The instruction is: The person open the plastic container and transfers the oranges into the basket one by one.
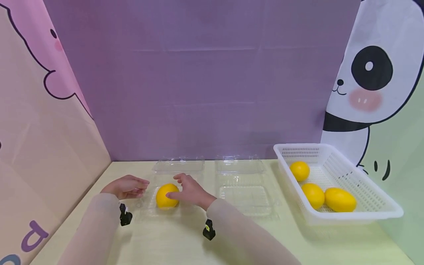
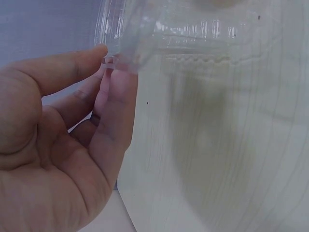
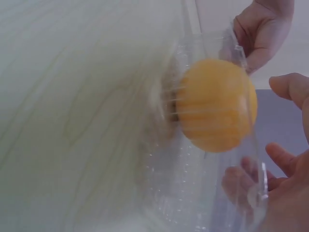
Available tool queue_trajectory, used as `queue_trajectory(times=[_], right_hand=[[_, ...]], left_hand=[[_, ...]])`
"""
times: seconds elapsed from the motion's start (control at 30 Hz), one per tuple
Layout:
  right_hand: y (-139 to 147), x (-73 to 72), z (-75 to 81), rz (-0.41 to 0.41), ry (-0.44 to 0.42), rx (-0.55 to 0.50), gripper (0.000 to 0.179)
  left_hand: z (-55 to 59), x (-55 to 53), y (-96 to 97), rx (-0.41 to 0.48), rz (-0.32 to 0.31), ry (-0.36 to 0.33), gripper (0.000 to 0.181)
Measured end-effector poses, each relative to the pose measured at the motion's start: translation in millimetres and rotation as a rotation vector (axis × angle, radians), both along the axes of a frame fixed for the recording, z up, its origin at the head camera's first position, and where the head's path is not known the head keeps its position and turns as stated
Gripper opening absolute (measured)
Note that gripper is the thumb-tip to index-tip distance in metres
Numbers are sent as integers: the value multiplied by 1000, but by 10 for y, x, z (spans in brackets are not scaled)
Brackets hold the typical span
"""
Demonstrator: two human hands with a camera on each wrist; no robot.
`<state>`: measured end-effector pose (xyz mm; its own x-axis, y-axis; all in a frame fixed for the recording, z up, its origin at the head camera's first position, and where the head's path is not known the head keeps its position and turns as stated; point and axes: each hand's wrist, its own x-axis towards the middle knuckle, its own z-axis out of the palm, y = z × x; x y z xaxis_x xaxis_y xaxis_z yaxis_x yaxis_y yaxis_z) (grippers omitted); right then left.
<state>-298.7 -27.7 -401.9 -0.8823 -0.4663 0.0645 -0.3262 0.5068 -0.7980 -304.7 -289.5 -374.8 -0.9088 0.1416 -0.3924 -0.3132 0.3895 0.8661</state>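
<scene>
A yellow lemon (image 1: 164, 196) lies in the left clear plastic clamshell box (image 3: 193, 188), whose lid (image 1: 179, 166) is folded back. At the box's left side, my left hand (image 1: 130, 187) pinches the clear rim between thumb and fingertips, which shows close up in the left wrist view. My right hand (image 1: 190, 191) is at the lemon's right with thumb and fingers spread. In the right wrist view the right thumb stands apart from the lemon, and some fingers are seen through or behind the clear wall; whether they touch it I cannot tell.
A second clear clamshell box (image 1: 244, 195) stands open to the right. Beyond it, a white perforated basket (image 1: 371, 184) holds two round-looking lemons and one lemon (image 1: 340, 200) lying lengthwise. A purple backdrop (image 1: 212, 81) rises behind the pale table (image 1: 159, 243).
</scene>
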Motion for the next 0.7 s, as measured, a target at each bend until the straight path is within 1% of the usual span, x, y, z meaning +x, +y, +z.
queue_trajectory(times=[0.2, 0.4, 0.57, 0.7], right_hand=[[-127, 20, -70, -26, 16, 32, 76], [-204, 12, -121, -63, 61, 88, 82], [-229, 10, -125, -81, 52, 128, 85], [-232, 42, -105, -77, 47, 154, 87]], left_hand=[[-2, 3, 7, 1, 5, -5, 45], [-24, 0, 11, 0, 17, -8, 46], [-23, 6, 8, -3, 13, -1, 46], [-17, 3, 1, 7, 3, 0, 45]])
